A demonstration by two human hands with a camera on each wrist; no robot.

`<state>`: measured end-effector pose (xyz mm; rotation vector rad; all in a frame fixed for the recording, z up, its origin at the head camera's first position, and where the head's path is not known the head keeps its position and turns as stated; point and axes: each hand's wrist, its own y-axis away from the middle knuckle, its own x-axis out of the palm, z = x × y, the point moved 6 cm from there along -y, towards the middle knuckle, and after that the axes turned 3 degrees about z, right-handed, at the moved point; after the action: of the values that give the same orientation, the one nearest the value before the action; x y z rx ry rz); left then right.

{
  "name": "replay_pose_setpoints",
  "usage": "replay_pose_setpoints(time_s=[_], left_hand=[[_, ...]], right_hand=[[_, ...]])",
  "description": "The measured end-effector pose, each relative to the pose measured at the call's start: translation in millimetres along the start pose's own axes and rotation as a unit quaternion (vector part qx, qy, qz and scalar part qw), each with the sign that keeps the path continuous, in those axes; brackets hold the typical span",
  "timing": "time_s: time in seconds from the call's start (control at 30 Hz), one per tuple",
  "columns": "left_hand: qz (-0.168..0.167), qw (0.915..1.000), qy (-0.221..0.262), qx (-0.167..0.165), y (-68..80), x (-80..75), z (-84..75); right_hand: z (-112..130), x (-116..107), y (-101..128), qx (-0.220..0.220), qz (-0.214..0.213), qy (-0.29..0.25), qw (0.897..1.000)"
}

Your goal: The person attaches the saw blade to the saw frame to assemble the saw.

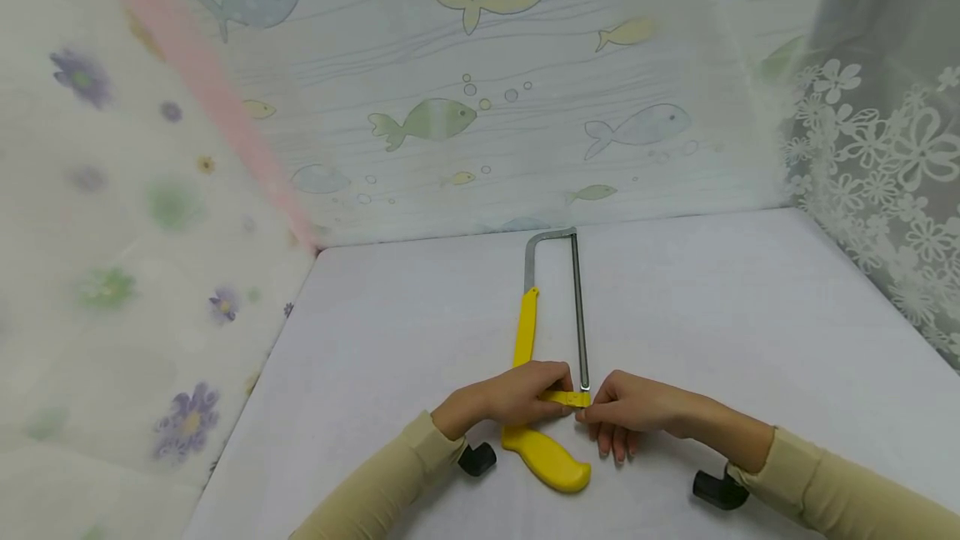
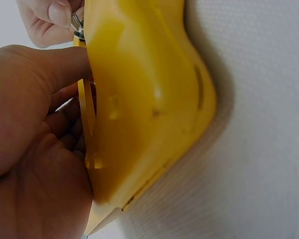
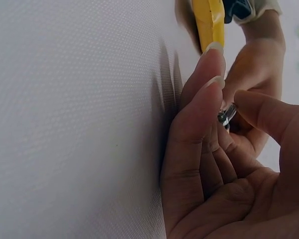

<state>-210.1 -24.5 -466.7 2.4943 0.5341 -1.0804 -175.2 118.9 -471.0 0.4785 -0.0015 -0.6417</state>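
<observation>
A hacksaw with a yellow handle (image 1: 551, 461) lies flat on the table, its grey metal frame end pointing away from me. The blade (image 1: 580, 315) runs along its right side. My left hand (image 1: 525, 394) lies over the yellow frame just above the handle, fingers curled round it and the short yellow crosspiece (image 1: 573, 398). At the near end of the blade, my right hand (image 1: 637, 405) pinches a small shiny metal piece, which looks like a wing nut (image 3: 229, 114), between thumb and index finger. Its other fingers hang loosely toward the table.
A white cloth covers the table (image 1: 390, 315). Behind it hangs a fish-printed curtain (image 1: 525, 90), with a flowered sheet (image 1: 112, 290) on the left and lace fabric (image 1: 885, 148) on the right. Black wrist mounts (image 1: 720, 490) sit under both sleeves.
</observation>
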Motion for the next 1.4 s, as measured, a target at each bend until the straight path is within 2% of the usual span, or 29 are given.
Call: replay_pose_setpoints(time_s=[0.57, 0.87, 1.4], left_hand=[[0.0, 1.0, -0.006, 0.001, -0.9, -0.1, 2.0], [0.0, 1.0, -0.001, 0.002, -0.5, 0.1, 2.7], [0.001, 1.0, 0.001, -0.002, -0.7, 1.8, 4.7]], right_hand=[[1.0, -7.2, 6.1, -0.004, -0.023, 0.024, 0.999], [0.3, -2.6, 2.1, -0.016, -0.005, 0.01, 1.0], [-3.2, -1.5, -2.2, 0.008, -0.022, 0.001, 1.0]])
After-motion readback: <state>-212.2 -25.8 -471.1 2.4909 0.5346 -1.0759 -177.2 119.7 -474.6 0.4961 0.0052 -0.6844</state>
